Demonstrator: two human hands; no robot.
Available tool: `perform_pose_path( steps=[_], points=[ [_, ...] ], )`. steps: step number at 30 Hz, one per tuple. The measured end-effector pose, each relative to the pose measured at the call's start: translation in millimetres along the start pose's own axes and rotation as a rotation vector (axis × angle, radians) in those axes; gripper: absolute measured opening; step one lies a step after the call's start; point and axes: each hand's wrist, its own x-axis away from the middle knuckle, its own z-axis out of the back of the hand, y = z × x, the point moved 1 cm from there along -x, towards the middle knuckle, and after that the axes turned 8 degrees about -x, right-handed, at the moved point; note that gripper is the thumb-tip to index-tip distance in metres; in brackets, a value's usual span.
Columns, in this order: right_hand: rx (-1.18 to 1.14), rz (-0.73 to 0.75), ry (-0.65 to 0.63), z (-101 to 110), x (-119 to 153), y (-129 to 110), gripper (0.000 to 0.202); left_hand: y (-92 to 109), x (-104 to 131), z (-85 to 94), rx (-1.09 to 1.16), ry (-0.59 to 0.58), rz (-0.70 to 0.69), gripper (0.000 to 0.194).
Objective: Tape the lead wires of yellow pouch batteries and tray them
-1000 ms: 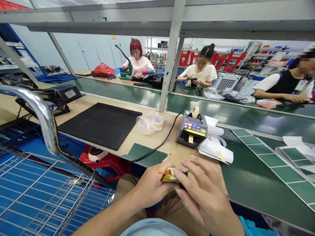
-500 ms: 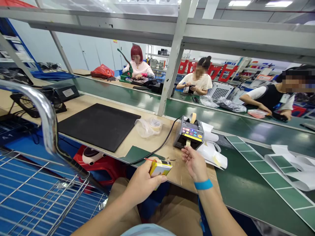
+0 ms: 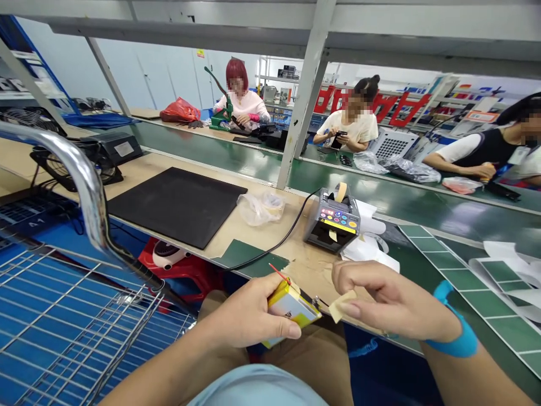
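My left hand (image 3: 249, 313) is closed around a yellow and silver battery pack (image 3: 293, 310), thumb across its face. A red wire (image 3: 278, 272) sticks up from the pack's upper end, and a dark wire shows at its right corner. Just right of the pack, my right hand (image 3: 380, 299) pinches a short piece of pale yellow tape (image 3: 341, 305) between thumb and fingers. The tape and the pack are a small gap apart. Behind my hands stands a tape dispenser (image 3: 332, 221) with a tape roll on top and a short tape end at its front slot.
A black mat (image 3: 180, 206) and a crumpled plastic bag (image 3: 262, 208) lie on the bench. White label sheets (image 3: 448, 268) are at the right. A wire cart (image 3: 84, 316) stands at the left. Several people sit across the bench; one person (image 3: 243, 107) is near a green press.
My right hand has moved from the dispenser's front back toward me, with a piece of tape now in its fingers. The battery pack has come slightly right and down, tilted more.
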Motion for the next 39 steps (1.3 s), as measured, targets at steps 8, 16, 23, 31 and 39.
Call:
perform_pose_path(
  steps=[8, 16, 23, 31, 39],
  points=[
    [0.114, 0.059, -0.092, -9, -12, 2, 0.027, 3, 4, -5.4, 0.046, -0.041, 0.021, 0.032],
    [0.174, 0.089, -0.114, -10, -20, -5, 0.032, 7, 3, -3.5, -0.092, -0.005, -0.021, 0.03],
    [0.251, 0.073, -0.125, -10, -24, -3, 0.032, 4, 3, -4.8, -0.103, -0.008, -0.009, 0.029],
    [0.41, 0.11, -0.064, -12, -23, -8, 0.033, 5, 4, -3.1, -0.28, 0.028, -0.052, 0.026],
    [0.302, -0.057, 0.411, -13, 1, -4, 0.047, 8, 7, -3.0, -0.563, 0.197, -0.263, 0.02]
  ],
)
